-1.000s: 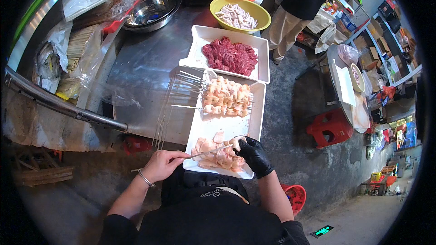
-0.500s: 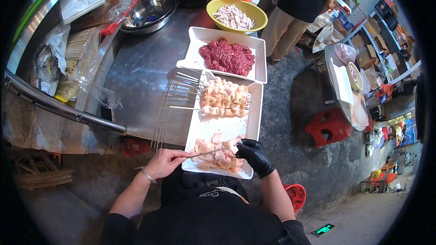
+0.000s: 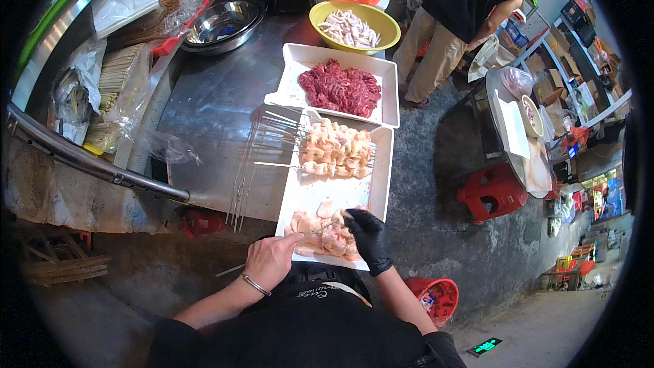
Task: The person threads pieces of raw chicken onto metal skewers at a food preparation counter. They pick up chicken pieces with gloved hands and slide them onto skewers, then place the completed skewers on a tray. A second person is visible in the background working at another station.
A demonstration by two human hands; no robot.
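The bare left hand [image 3: 272, 259] pinches a thin skewer [image 3: 310, 233] angled over the near end of the white tray [image 3: 300, 197]; the black-gloved right hand [image 3: 368, 238] closes on pale chicken pieces [image 3: 327, 235] there

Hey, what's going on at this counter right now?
A person is threading raw chicken pieces onto a thin skewer. The bare left hand holds the skewer; the black-gloved right hand presses on the meat in a long white tray. Finished skewers lie further up that tray, with a tray of red meat beyond. Another person stands by the far end.
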